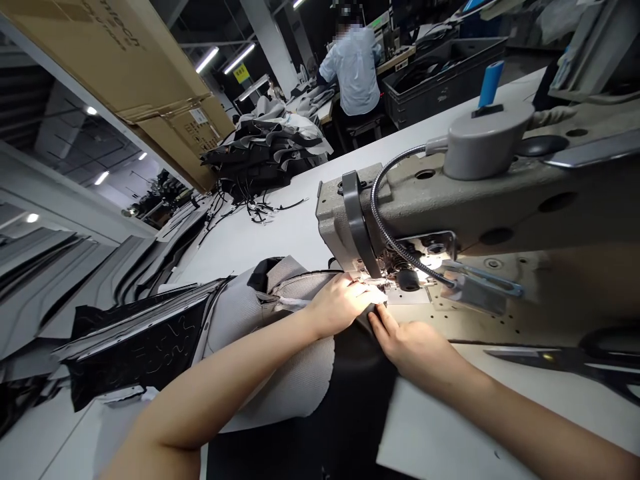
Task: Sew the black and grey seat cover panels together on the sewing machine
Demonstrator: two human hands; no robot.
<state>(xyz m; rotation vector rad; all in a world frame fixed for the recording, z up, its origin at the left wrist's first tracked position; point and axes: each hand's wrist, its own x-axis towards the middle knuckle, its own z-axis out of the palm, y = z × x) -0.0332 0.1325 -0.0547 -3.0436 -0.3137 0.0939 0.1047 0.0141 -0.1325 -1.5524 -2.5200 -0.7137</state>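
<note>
My left hand (340, 303) lies on grey and black fabric (280, 347) at the needle of a grey industrial sewing machine (480, 193), fingers curled and pressing the cloth under the lamp's glare. My right hand (410, 343) rests just right of it, fingers together, pinching the black fabric's edge near the presser foot (380, 283). The cloth runs back over the table's edge toward me.
Black scissors (580, 363) lie on the white table (280, 233) at right. A pile of dark cut pieces (265, 157) and cardboard boxes (150, 73) sit at the far left. A person in a light shirt (353, 67) works beyond. More fabric stacks (135, 333) lie left.
</note>
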